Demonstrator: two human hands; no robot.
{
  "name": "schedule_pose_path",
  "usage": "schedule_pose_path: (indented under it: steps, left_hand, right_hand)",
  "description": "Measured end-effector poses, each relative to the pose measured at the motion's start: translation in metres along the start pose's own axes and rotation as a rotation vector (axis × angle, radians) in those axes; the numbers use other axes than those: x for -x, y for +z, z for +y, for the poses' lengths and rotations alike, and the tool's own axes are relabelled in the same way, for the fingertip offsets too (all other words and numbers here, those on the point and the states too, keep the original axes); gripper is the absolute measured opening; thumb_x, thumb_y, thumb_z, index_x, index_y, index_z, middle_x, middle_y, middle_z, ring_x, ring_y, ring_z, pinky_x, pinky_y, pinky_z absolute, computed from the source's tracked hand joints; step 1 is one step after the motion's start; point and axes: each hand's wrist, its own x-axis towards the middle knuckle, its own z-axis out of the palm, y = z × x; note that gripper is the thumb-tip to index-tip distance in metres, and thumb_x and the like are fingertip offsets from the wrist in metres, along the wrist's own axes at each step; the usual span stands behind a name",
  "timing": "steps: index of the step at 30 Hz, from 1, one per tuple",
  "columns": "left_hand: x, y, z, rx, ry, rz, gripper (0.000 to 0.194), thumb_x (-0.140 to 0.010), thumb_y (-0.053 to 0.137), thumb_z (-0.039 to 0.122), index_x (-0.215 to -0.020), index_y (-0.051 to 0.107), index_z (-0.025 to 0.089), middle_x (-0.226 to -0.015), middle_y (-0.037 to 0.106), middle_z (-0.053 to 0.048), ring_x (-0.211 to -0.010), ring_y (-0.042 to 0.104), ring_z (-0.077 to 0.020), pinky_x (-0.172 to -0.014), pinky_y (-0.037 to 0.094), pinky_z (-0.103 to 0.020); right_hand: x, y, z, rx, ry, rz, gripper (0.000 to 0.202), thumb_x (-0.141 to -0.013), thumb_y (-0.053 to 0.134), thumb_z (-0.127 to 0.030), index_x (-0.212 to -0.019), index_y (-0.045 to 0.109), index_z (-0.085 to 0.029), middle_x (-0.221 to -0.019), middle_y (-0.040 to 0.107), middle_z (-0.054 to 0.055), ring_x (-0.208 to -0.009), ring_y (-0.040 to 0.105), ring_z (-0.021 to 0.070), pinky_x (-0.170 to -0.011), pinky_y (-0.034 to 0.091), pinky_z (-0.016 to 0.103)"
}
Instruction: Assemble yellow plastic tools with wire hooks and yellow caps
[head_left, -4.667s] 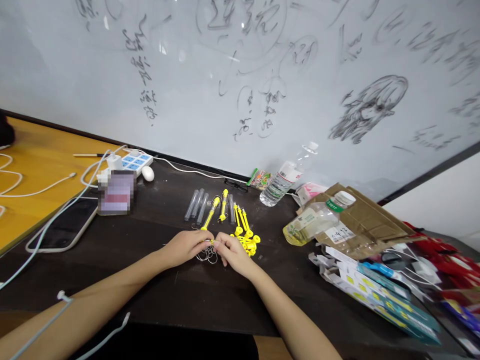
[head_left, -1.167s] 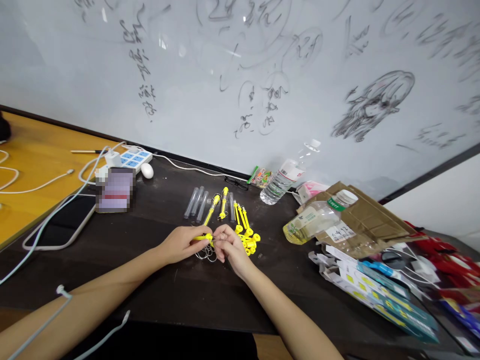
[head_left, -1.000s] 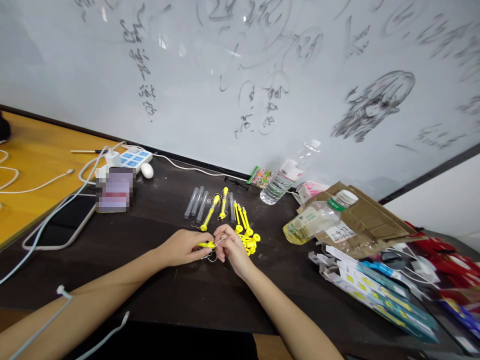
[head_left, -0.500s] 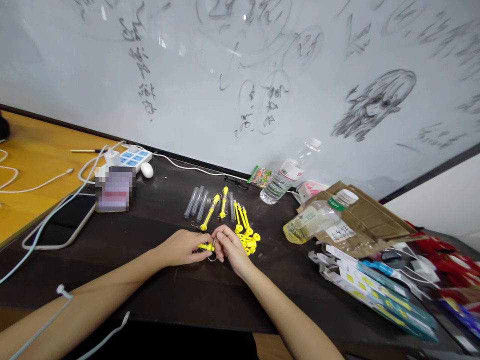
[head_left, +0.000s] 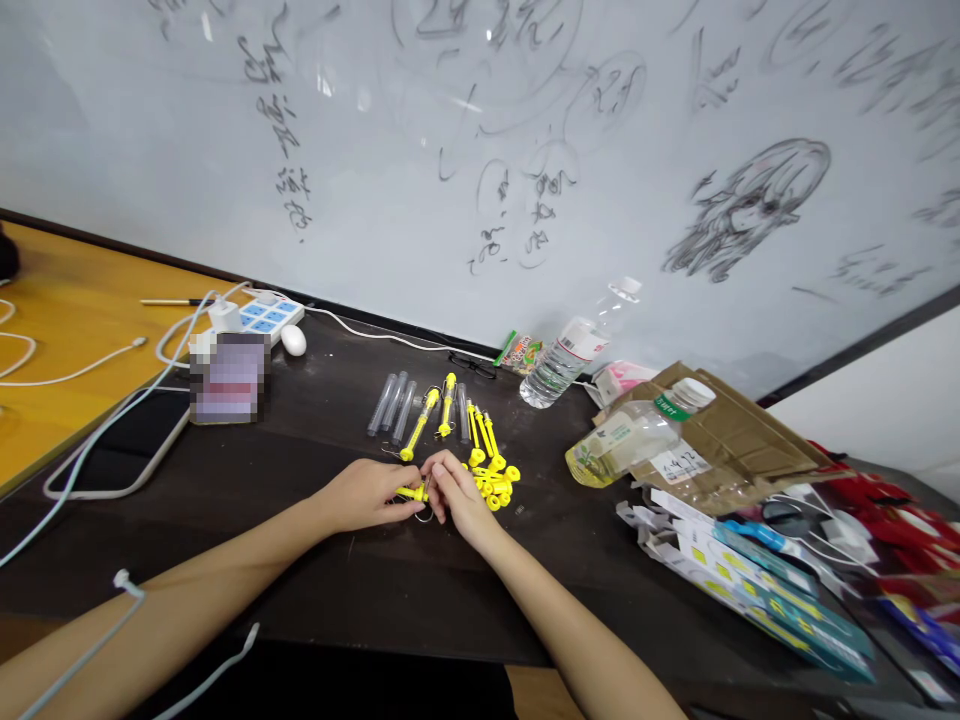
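Note:
My left hand (head_left: 370,496) is closed around a small yellow part (head_left: 411,493), thumb and fingers on either side of it. At its right end my right hand (head_left: 456,490) pinches a thin metal ring (head_left: 424,517), partly hidden by the fingers. Just beyond the hands lie two yellow-and-clear tubes with wire rings, one slanted (head_left: 420,425) and one more upright (head_left: 448,406). Several clear empty tubes (head_left: 393,404) rest to their left, and another clear tube (head_left: 463,412) to their right. Yellow rods (head_left: 483,432) and a heap of yellow caps (head_left: 496,487) sit beside my right hand.
A water bottle (head_left: 564,358) and a bottle of yellow drink (head_left: 630,437) stand tilted in view at right, near a brown paper bag (head_left: 739,440) and a torn box (head_left: 765,590). At left are a phone (head_left: 124,445), a power strip (head_left: 271,314) and white cables. A whiteboard (head_left: 360,200) rises behind.
Almost nothing differs. The right hand's fingers have shifted very slightly to the left, while the left hand stays in place with the yellow part.

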Motion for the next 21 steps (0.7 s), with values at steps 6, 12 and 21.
schedule_pose_path:
  steps: [6,12,21]
  left_hand:
    - [-0.0009,-0.003,0.0076,-0.067,-0.07,-0.008,0.016,-0.086,0.05,0.035,-0.093,0.05,0.021,-0.076,0.064,0.002,-0.064,0.062,-0.016,-0.056,0.035,-0.022]
    - [-0.0014,-0.0045,0.0092,-0.077,-0.118,-0.016,0.024,-0.084,0.051,0.034,-0.103,0.046,0.021,-0.078,0.066,0.002,-0.065,0.065,-0.0174,-0.056,0.038,-0.022]
    - [-0.0015,-0.0069,0.0076,-0.005,-0.1,-0.028,0.04,-0.085,0.052,0.033,-0.122,0.042,0.024,-0.093,0.068,0.001,-0.068,0.067,-0.0163,-0.062,0.042,-0.024]
  right_hand:
    - [0.0008,0.0003,-0.0025,0.067,0.031,0.031,0.027,-0.089,0.047,-0.046,-0.083,0.047,-0.019,-0.052,0.042,-0.009,-0.037,0.035,0.0054,-0.036,0.029,0.016]
    - [0.003,0.0023,0.0005,0.112,0.049,-0.003,0.03,-0.09,0.045,-0.047,-0.077,0.045,-0.02,-0.053,0.043,-0.008,-0.039,0.037,0.0053,-0.038,0.029,0.016]
    - [0.0021,0.0019,0.0051,0.082,0.051,-0.017,0.038,-0.09,0.039,-0.055,-0.08,0.047,-0.019,-0.053,0.044,-0.007,-0.04,0.037,0.0064,-0.037,0.032,0.017]
